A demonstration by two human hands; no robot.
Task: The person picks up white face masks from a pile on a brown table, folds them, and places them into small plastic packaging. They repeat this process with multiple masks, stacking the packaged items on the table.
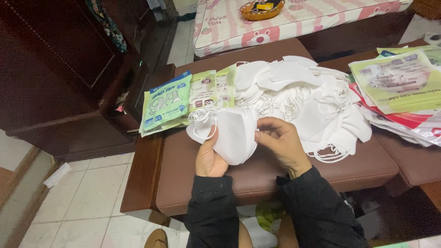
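While the left hand [209, 158] cups a small stack of white face masks [229, 133] from below, its fingers hidden behind the stack and its thumb lying up along the near face, the right hand [282, 144] meets the same stack from the other side. The right thumb and fingertips are pressed together on the stack's right edge, pinching the masks there. The stack sits between the two hands, lifted a little above a brown padded bench [257, 179]. Both wrists come out of dark sleeves [317, 211].

Just beyond the right hand, and spreading away to its right, lies a big loose heap of white masks [303, 94] with their ear loops tangled; the held stack touches or nearly touches the heap's near edge, and I cannot tell which. Beyond the left hand, slightly to its left, flat green packets [167, 103] lie overlapping on the bench. Well off to the right of the right hand is a pile of green and red packets [404, 92]. Far beyond both hands, a pink-striped mattress [220, 27] carries an orange basket [261, 10]. A dark wooden cabinet [59, 69] stands to the left of the left hand, above a pale tiled floor [87, 206].
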